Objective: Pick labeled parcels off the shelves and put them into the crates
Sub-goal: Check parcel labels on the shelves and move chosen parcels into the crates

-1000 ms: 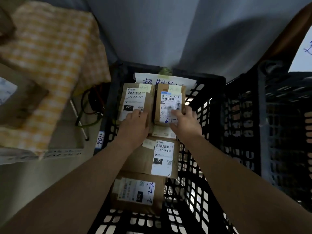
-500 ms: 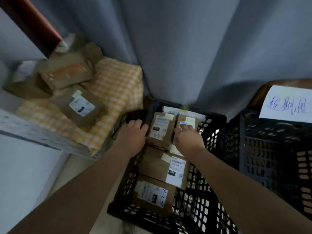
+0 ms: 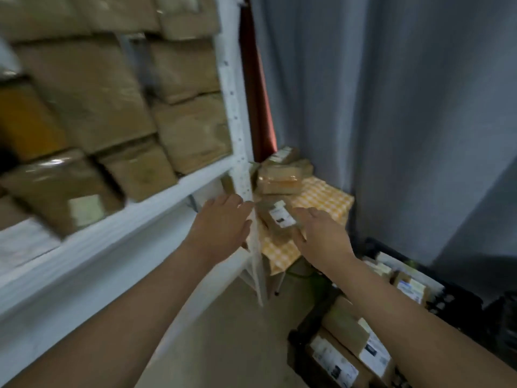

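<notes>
- My left hand is stretched forward with the fingers straight and loosely together, holding nothing; it hangs in front of the white upright of the shelf rack, and I cannot tell whether it touches it.
- My right hand is also spread flat, palm down, fingers straight and the thumb out to the side, with nothing in its grasp; its fingertips lie at the near edge of a brown parcel, though the blur hides whether they touch it.
- That parcel lies tilted on a yellow checked cloth, its white label facing up; it sits just to the right of the upright, between my two hands.
- Behind it on the same cloth, a small heap of brown parcels is piled against the corner.
- To my left, the shelf board carries big brown packages stacked in rows, all smeared by motion.
- Low on my right, under my forearm, stands a black crate with labelled parcels lying in it.
- A grey curtain hangs behind the cloth and the crate.
</notes>
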